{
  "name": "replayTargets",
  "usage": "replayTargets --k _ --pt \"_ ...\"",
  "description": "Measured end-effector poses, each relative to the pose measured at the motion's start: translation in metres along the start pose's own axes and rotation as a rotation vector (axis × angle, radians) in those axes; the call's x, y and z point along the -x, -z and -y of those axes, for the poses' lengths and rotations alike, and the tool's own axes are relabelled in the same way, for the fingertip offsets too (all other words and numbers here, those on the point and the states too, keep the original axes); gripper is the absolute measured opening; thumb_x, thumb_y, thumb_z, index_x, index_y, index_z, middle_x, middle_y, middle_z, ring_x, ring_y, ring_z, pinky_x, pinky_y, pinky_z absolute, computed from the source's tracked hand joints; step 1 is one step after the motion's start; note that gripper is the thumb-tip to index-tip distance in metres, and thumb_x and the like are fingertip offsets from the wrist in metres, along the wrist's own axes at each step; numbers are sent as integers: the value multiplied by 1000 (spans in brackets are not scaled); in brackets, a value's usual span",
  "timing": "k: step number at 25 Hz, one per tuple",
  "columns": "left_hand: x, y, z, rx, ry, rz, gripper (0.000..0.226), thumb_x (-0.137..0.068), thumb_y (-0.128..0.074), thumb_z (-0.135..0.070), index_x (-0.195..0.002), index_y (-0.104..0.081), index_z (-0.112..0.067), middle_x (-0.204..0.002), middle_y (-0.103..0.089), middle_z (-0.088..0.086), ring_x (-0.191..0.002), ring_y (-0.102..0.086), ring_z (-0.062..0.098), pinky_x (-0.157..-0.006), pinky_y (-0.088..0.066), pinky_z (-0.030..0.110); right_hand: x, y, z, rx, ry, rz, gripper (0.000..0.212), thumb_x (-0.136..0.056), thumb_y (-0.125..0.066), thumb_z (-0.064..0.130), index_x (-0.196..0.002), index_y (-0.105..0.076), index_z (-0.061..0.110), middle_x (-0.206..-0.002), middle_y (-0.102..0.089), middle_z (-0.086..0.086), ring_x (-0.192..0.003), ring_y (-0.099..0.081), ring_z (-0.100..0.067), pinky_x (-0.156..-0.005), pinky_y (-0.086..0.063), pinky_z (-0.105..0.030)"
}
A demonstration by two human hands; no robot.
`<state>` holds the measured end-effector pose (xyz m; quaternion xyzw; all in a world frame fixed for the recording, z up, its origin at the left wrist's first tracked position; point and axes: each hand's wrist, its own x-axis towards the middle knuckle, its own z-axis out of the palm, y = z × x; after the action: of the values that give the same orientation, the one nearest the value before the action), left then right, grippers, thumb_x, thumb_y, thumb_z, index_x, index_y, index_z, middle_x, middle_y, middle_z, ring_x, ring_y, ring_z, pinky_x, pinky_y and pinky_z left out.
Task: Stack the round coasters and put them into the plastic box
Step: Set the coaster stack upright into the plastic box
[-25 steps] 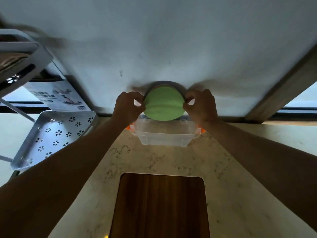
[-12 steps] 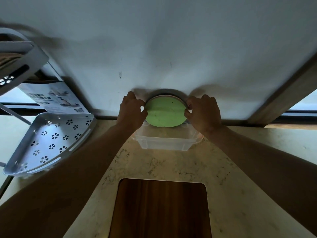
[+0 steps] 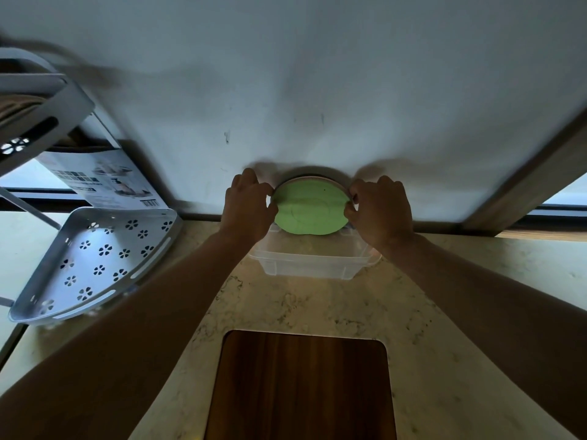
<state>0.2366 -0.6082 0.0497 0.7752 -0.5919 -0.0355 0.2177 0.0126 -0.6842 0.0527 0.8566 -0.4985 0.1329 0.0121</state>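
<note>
A stack of round coasters (image 3: 309, 208) with a green one on top is held between both hands, tilted toward me, just above the far side of a clear plastic box (image 3: 313, 262). My left hand (image 3: 247, 206) pinches the stack's left edge. My right hand (image 3: 379, 209) pinches its right edge. A pinkish rim of lower coasters shows along the stack's top edge. The box stands on the marble counter against the white wall, and its far part is hidden by the stack and my hands.
A white perforated corner shelf (image 3: 92, 262) juts in at the left, with a printed card (image 3: 104, 182) leaning behind it. A dark wooden board (image 3: 301, 385) lies in the counter near me. A wooden frame (image 3: 524, 182) slants along the right.
Both hands and the coaster stack have sunk slightly toward the box. The box's orange latches, seen a second ago, are now hidden by my hands.
</note>
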Motion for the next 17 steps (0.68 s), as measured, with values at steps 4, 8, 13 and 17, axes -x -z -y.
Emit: replayTargets --k 4,8,13,17 --pt "0 -2 0 -32 4 -27 23 -90 -66 -18 -111 -74 -12 -106 -56 16 -105 -53 36 -90 -43 43 1 1 3 47 6 -44 23 -89 -60 25 -105 -68 10 -104 -67 -12 -96 -56 -32 -82 -41 -40" --pt "0 -4 0 43 42 -89 20 -87 -70 -20 -105 -74 -11 -103 -58 16 -99 -58 35 -88 -48 44 3 0 6 23 -11 -55 26 -89 -60 21 -107 -66 4 -108 -60 -18 -94 -58 -33 -82 -45 -41" --pt "0 -5 4 131 54 -64 18 -85 -71 -16 -101 -71 -9 -107 -56 15 -100 -58 34 -89 -49 47 2 -3 4 -74 1 -82 23 -90 -61 22 -105 -66 4 -105 -63 -17 -96 -58 -36 -82 -45 -43" --pt "0 -7 7 150 42 -37 16 -86 -69 -16 -100 -66 -10 -111 -53 14 -108 -53 33 -92 -40 41 0 -5 0 -145 -12 -99 18 -89 -63 19 -100 -67 5 -104 -64 -15 -96 -58 -35 -82 -46 -42"
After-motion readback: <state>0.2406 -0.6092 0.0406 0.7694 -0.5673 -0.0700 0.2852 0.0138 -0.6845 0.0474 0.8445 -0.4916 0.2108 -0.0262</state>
